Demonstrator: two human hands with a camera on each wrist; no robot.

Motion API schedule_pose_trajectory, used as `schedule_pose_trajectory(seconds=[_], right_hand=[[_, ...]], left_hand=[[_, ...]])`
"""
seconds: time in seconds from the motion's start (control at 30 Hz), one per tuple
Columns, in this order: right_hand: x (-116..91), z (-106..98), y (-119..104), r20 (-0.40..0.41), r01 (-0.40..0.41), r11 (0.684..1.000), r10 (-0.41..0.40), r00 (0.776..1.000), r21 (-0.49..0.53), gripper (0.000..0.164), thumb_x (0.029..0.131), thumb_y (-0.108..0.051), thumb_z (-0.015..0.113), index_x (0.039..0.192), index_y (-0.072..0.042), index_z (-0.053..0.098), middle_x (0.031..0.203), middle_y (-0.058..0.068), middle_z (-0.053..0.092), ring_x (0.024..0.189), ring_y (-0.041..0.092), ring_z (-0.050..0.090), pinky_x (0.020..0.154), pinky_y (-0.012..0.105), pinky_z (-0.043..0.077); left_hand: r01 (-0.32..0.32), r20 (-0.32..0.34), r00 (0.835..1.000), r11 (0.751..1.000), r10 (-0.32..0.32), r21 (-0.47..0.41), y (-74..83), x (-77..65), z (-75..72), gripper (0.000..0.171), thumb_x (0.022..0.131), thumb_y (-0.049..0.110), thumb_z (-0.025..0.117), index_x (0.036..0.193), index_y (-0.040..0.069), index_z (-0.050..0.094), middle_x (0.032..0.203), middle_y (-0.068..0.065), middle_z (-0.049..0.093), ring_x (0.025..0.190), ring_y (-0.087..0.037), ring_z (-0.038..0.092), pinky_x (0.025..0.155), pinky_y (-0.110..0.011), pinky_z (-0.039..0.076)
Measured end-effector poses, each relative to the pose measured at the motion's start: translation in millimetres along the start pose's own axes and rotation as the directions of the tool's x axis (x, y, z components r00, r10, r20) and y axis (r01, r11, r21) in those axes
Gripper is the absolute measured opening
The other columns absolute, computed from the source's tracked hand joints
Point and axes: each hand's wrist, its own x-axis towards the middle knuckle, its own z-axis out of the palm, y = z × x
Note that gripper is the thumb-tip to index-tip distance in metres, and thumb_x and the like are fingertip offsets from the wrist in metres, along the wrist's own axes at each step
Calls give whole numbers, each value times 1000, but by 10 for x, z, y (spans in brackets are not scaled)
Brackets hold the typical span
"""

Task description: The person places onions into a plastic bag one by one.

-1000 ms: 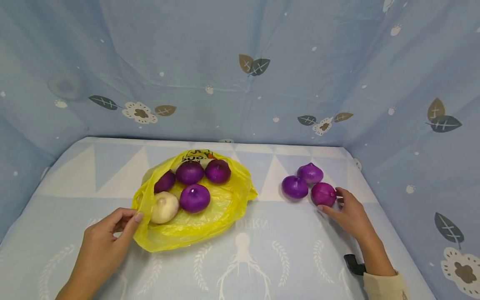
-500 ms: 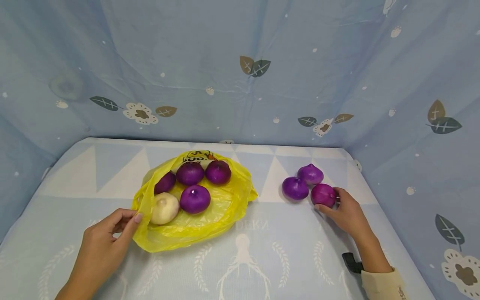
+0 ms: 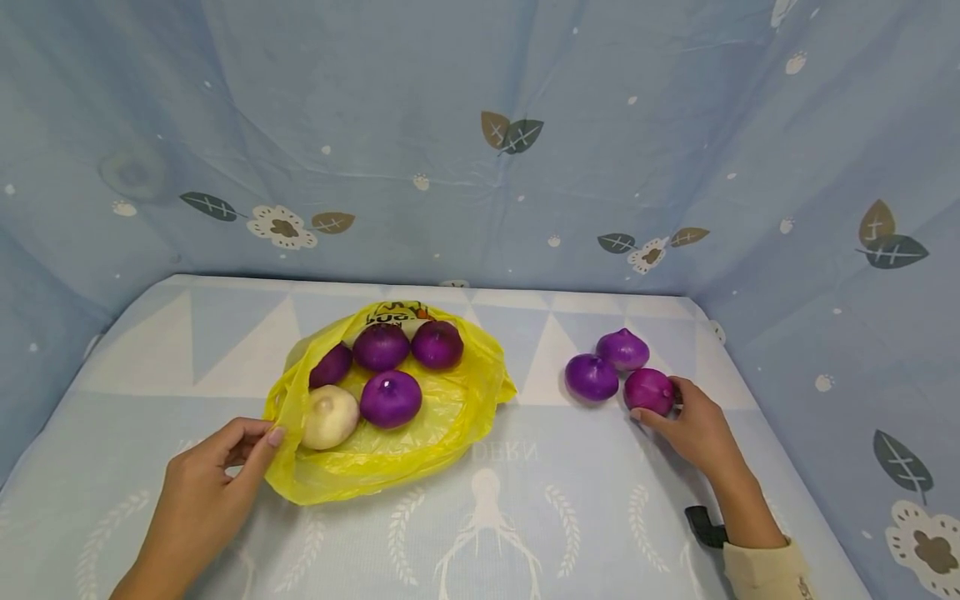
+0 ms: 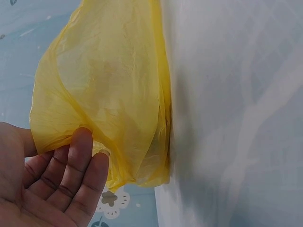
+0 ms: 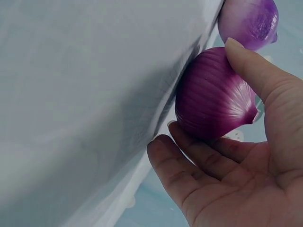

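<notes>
Yellow plastic bag (image 3: 450, 404) is lying with its mouth wide on the left half of the tabletop (image 3: 570, 492), and the left hand (image 3: 213, 471) has its near-left rim pinched between thumb and fingers, so that grip is closed down to a thin bit of film. Inside you can see 4 purple onions (image 3: 391, 399) plus 1 white onion (image 3: 330, 417), and some dark print at the back. Over on the right, the right hand (image 3: 701, 429) has its grip about an onion wide: thumb on 1 side, fingers round the other, holding a reddish-purple onion (image 3: 648, 392) that's down at tabletop level. Just beside that sit 2 more purple onions (image 3: 592, 377), well apart from the bag. Cream sleeve (image 3: 765, 571) on the right arm, black object (image 3: 705, 527) next to it, can't tell what. Blue leaf-print fabric (image 3: 390, 100) hangs behind everything.
</notes>
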Motion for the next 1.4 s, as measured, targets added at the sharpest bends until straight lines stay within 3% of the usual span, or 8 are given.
schedule_pose_trajectory(seconds=[0.47,1.03,1.4], right_hand=[[-25,-30,-10,28,-48,999,48,998,-13,105,90,-56,79,151,16,34,145,40,46,130,57,48,103,66,44],[-152,-114,-159,23,-31,999,31,999,14,105,90,-57,78,152,13,33,141,37,51,125,52,53,99,63,50],[-301,-207,-413,4,81,997,-81,997,-8,97,90,-53,81,148,13,40,137,36,56,119,51,61,93,59,55]], left_hand=[[23,14,1000,1000,-23,3,19,-2,-7,5,99,17,76,102,14,74,83,9,69,75,4,61,56,-15,44],[-22,-6,1000,1000,22,-7,32,7,-8,4,98,13,76,100,11,74,81,7,69,72,2,60,55,-15,43],[0,2,1000,1000,0,-8,18,4,-11,5,99,16,76,101,12,74,81,8,69,72,2,61,56,-14,44]])
